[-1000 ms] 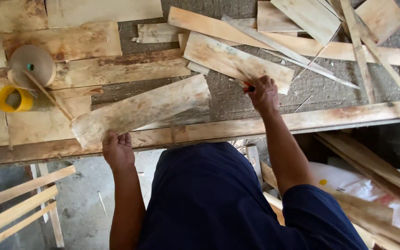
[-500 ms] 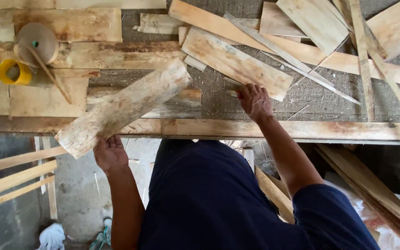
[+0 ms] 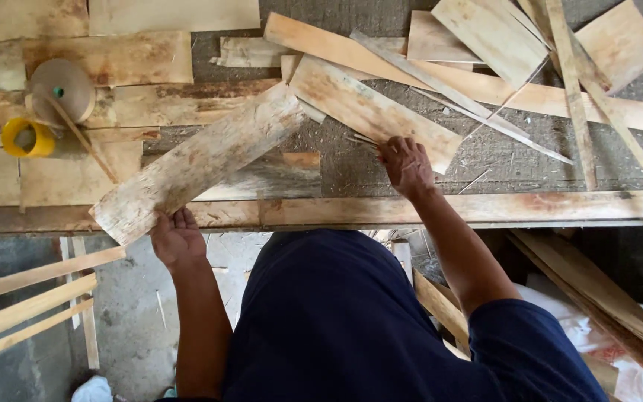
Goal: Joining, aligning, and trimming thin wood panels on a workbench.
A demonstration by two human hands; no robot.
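Bare bench patch (image 3: 351, 160) open between angled plank (image 3: 199, 164) and board pile (image 3: 485, 67); tape rolls (image 3: 42, 112) crowd left.

A rough woodworking shop: the counter (image 3: 411, 212) is built of raw planks and strewn with offcut boards (image 3: 370, 112) and thin strips (image 3: 455, 93) (splinters too), more slats (image 3: 27, 305) leaning below left over a concrete floor (image 3: 132, 327).
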